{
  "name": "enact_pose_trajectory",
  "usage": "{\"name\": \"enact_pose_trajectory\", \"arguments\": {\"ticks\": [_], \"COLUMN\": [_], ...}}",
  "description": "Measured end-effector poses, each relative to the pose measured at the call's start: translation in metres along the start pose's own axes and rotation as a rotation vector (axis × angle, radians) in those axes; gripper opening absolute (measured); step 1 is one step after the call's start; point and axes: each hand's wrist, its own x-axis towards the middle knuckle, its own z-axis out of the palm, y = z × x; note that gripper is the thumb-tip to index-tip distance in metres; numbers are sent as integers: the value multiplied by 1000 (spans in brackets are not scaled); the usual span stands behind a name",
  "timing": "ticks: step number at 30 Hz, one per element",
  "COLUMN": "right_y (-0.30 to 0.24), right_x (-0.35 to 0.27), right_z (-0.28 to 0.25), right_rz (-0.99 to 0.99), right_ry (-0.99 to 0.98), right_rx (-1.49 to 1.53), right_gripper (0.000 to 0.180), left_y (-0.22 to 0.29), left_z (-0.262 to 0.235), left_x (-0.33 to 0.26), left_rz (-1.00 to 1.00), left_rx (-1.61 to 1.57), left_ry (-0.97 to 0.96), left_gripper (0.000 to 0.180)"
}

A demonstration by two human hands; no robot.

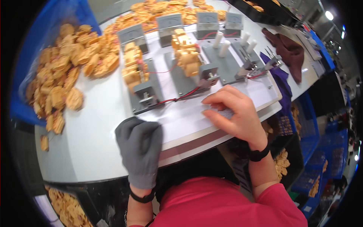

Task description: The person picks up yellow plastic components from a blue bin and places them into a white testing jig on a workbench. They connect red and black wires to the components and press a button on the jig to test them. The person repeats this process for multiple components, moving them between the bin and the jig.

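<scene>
My left hand (139,149), in a grey glove, is closed over the table's front edge. Its curled fingers hide whatever may be inside. My bare right hand (236,115) hovers by the front of the fixtures, thumb and fingers curved but apart, with nothing visible gripped. Beyond my hands stands a row of grey fixtures. Tan plastic parts (133,66) sit on the leftmost one, and more tan parts (187,56) on its neighbour. White pegs (224,49) stand bare on the two right-hand fixtures. Red and black wires (177,99) run between the fixture fronts.
A blue bin (26,83) spills tan parts (60,68) over the white table (90,151) at left. More tan parts (159,9) lie behind the fixtures. A dark brown cloth (287,51) and a purple cloth (280,81) lie at right. Blue crates (334,155) stand beyond.
</scene>
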Motion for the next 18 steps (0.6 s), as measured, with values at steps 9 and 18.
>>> {"name": "enact_pose_trajectory", "arguments": {"ticks": [9, 18], "right_y": [-42, -34], "right_x": [17, 29], "right_z": [38, 87], "right_rz": [-215, -166], "right_ry": [77, 271], "right_rx": [237, 255], "right_gripper": [52, 48], "left_y": [1, 8], "left_z": [-68, -10], "left_x": [74, 176], "left_rz": [-19, -247], "left_rx": [-97, -160], "left_ry": [-141, -708], "left_gripper": [47, 48]}}
